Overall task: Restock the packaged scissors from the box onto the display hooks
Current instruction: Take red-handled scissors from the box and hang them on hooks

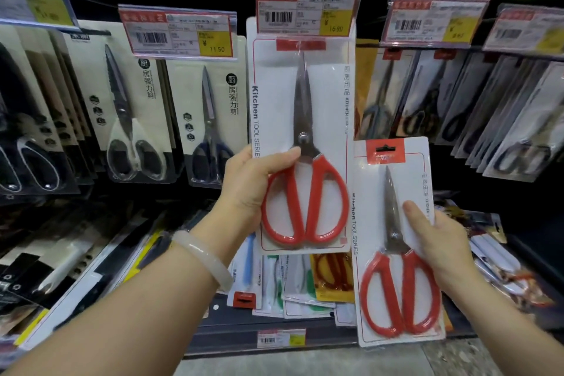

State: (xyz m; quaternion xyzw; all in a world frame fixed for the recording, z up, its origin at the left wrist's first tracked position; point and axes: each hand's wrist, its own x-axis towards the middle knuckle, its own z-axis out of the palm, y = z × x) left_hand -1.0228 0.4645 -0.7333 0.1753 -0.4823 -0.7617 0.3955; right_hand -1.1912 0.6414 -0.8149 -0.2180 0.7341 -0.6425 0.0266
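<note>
A large red-handled scissors pack hangs upright under the 16.90 price tag, pinched at its left edge by the left hand. Just beside it, lower, the right hand grips a smaller scissors pack.

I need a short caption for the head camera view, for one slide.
Left hand lifts a large red-handled scissors pack to its hook under the price tag; right hand holds a smaller pack.

two bare forearms, no sleeves seen, left hand and right hand ungloved, pale translucent bangle sat on left wrist
</note>
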